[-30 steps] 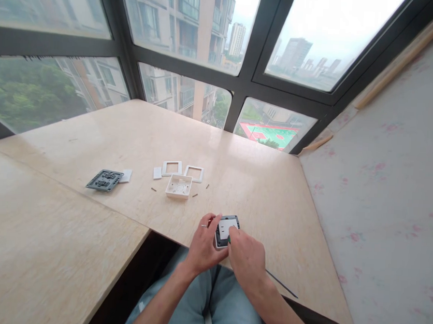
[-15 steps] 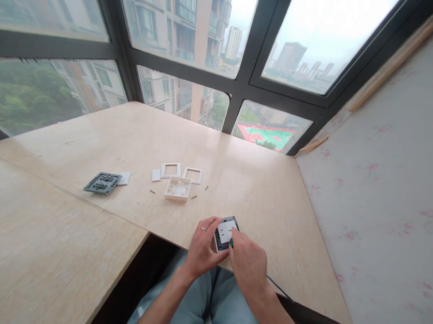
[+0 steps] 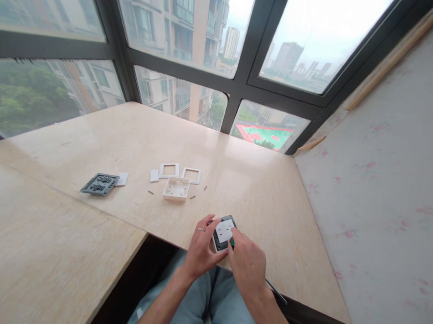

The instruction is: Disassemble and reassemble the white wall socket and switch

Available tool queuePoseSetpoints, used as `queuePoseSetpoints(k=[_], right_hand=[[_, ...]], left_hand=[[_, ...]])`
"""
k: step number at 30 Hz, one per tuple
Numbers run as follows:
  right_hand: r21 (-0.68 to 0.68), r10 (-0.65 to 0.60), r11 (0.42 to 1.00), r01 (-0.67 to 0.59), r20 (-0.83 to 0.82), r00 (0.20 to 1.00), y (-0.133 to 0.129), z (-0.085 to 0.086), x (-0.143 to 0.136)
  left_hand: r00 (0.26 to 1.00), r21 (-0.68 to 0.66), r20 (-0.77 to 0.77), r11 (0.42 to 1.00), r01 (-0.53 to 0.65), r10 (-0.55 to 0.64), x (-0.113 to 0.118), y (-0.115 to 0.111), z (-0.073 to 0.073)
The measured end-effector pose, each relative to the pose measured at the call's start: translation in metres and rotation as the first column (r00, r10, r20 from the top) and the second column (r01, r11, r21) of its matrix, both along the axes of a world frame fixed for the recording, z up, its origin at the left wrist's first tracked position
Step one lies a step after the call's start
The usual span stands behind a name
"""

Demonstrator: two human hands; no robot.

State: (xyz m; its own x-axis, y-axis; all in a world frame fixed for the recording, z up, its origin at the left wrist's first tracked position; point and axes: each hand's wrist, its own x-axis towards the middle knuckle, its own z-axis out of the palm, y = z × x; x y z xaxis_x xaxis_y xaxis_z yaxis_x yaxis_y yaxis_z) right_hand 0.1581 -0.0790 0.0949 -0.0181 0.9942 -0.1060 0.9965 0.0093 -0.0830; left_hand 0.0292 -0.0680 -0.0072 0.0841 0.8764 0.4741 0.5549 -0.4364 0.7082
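A wall socket (image 3: pixel 224 231), with a white slotted face and a dark grey frame, is tilted near the table's front edge. My left hand (image 3: pixel 202 243) is closed around its left side, thumb at the lower edge and fingers along the upper left. Against its right side rests my right hand (image 3: pixel 246 260), fingertips pinched near the white face. A bit of green shows between those fingers, and a thin dark shaft (image 3: pixel 277 291) sticks out behind the hand; together they look like a screwdriver, mostly hidden by the palm.
On the table (image 3: pixel 273 194) stands a white back box (image 3: pixel 176 189), with two white frames (image 3: pixel 169 170), a white plate (image 3: pixel 154 175) and several small screws (image 3: pixel 193 197) around it. Farther left lies a grey panel (image 3: pixel 99 184) against another white piece (image 3: pixel 122 179). Windows and a papered wall border the table.
The socket and both hands have shifted very slightly, and the shaft behind my right hand sits at a steeper angle. More green shows between the fingers. The view has drifted a little.
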Motion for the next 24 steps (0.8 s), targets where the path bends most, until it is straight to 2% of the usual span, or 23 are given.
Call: queuePoseSetpoints(k=[5, 10, 14, 18, 21, 23, 24], right_hand=[[-0.009, -0.034, 0.999, 0.034, -0.030, 0.999, 0.002, 0.000, 0.001], [-0.001, -0.050, 0.999, 0.050, -0.052, 0.997, 0.001, -0.001, 0.002], [0.057, -0.025, 0.998, 0.030, -0.092, 0.995, -0.001, -0.006, 0.006], [0.162, 0.012, 0.986, 0.031, -0.257, 0.966, -0.001, -0.017, 0.012], [0.230, 0.038, 0.969, 0.085, -0.483, 0.875, 0.000, -0.026, 0.018], [0.189, -0.006, 0.966, 0.174, -0.661, 0.750, 0.002, -0.031, 0.021], [0.114, -0.067, 0.967, 0.228, -0.749, 0.660, 0.003, -0.034, 0.022]], left_hand=[[0.998, 0.005, -0.066, 1.000, 0.009, -0.008, 0.004, 0.003, 0.002], [0.996, -0.005, -0.090, 1.000, -0.014, 0.013, 0.006, 0.002, -0.002], [0.997, 0.060, -0.061, 0.998, -0.038, 0.042, 0.004, -0.001, -0.002], [0.996, 0.156, -0.063, 0.986, -0.057, 0.067, 0.002, -0.002, 0.005], [0.988, 0.225, -0.134, 0.974, -0.040, 0.071, -0.002, 0.002, 0.015], [0.974, 0.252, -0.222, 0.968, 0.008, 0.049, -0.006, 0.008, 0.025], [0.960, 0.263, -0.278, 0.964, 0.042, 0.034, -0.008, 0.013, 0.031]])
